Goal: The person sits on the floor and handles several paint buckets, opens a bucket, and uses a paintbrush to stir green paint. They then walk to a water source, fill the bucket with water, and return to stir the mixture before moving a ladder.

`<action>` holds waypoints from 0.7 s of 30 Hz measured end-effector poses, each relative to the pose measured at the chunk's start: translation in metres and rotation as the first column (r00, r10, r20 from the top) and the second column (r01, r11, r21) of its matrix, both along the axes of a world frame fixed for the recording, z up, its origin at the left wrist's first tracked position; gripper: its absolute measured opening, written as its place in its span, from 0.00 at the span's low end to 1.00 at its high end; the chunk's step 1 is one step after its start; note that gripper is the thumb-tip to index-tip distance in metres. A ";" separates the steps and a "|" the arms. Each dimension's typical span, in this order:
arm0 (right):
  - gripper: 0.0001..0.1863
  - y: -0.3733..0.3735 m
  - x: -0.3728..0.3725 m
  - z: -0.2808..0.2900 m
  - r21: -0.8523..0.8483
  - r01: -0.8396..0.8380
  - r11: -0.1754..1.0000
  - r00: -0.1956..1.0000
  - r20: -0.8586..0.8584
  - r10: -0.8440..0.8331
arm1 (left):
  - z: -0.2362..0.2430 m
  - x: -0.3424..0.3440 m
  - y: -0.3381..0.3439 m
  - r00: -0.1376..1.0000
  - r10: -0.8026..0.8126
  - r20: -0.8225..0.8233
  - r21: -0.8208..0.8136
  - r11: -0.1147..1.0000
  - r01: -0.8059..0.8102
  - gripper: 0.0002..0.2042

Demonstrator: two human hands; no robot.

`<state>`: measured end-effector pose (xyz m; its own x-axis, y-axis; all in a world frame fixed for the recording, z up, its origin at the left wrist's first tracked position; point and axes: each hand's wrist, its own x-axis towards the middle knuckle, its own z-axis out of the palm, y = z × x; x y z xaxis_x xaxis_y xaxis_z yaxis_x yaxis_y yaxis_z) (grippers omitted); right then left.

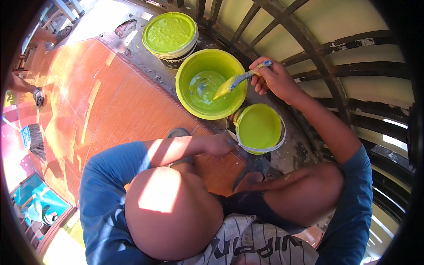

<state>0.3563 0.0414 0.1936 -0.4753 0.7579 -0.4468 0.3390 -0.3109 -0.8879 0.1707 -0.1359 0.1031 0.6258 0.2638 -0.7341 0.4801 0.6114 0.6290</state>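
My right hand (269,77) grips a paint-smeared stick (234,81), yellow-green and blue, whose wide end reaches into a large yellow-green basin (185,95) holding watery green paint. My left hand (218,143) is low, beside a smaller bucket (258,128) of green paint with a white handle; its fingers are blurred, and I cannot tell whether they hold anything. Behind the basin stands another bucket (170,35) with thick green paint on top.
A black metal grille (318,57) curves along the right. Orange floor tiles (106,110) border rough concrete (132,26). At the left are a broom (33,139), another person's sandalled foot (39,97) and a second foot (62,35). A turquoise item (31,194) lies lower left.
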 end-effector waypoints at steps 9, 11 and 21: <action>0.09 -0.009 0.015 -0.001 0.006 -0.031 1.000 0.978 0.204 0.029 | -0.031 0.032 -0.007 0.946 0.297 -0.130 0.244 0.934 -0.260 0.30; 0.08 -0.014 0.019 0.010 0.038 -0.074 0.997 0.979 0.191 0.065 | -0.032 0.033 -0.006 0.935 0.338 -0.105 0.183 0.931 -0.316 0.28; 0.08 -0.029 0.023 0.030 0.200 -0.219 0.955 0.953 0.254 0.166 | -0.018 -0.007 -0.003 0.647 0.761 0.041 -0.412 0.603 -0.683 0.21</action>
<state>0.3791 0.0121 0.2236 -0.5257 0.7550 -0.3920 0.5770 -0.0221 -0.8164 0.1638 -0.1390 0.0855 0.4734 0.4603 -0.7510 -0.3200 0.8842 0.3402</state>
